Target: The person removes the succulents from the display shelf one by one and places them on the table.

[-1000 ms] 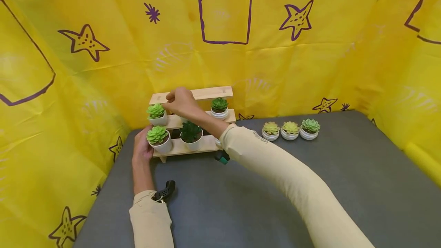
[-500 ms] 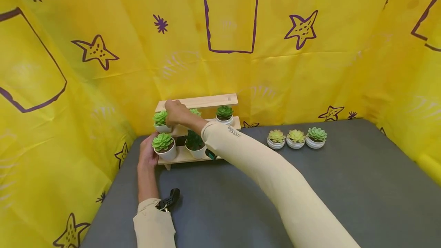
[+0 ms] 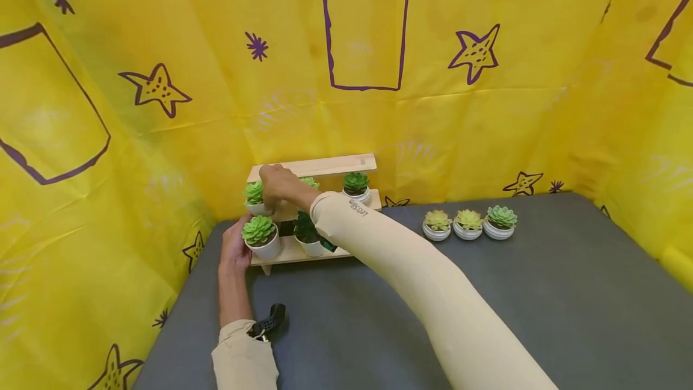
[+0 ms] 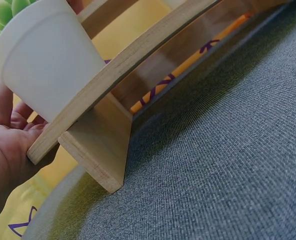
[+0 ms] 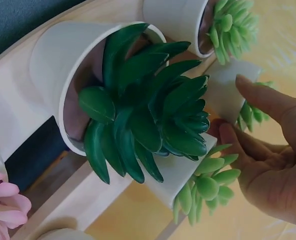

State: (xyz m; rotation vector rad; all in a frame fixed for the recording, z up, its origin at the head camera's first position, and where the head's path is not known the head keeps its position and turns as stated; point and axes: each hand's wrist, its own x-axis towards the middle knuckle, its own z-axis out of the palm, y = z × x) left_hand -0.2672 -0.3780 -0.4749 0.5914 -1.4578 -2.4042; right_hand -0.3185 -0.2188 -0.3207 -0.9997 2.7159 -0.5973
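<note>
A three-tier wooden plant stand (image 3: 325,165) stands against the yellow backdrop, with potted artificial succulents on it. My right hand (image 3: 278,184) pinches the white pot (image 5: 228,92) of a light green succulent at the left of the middle tier, thumb on one side and fingers on the other. My left hand (image 3: 234,245) grips the left end of the bottom board (image 4: 95,92), beside a white pot (image 4: 53,55) with a light green succulent. Close by sit a dark green succulent (image 5: 148,107), another light green succulent (image 5: 208,187) and a pink flower (image 5: 8,202).
A dark green succulent (image 3: 356,184) in a ribbed pot stands at the middle tier's right end. Three small succulents (image 3: 468,224) in ribbed white pots line up on the grey table (image 3: 541,294), right of the stand. The top board runs just behind my right hand.
My right hand has moved left and down from above the middle tier onto the left pot. My left hand keeps its place, while the head view has tilted slightly up.
</note>
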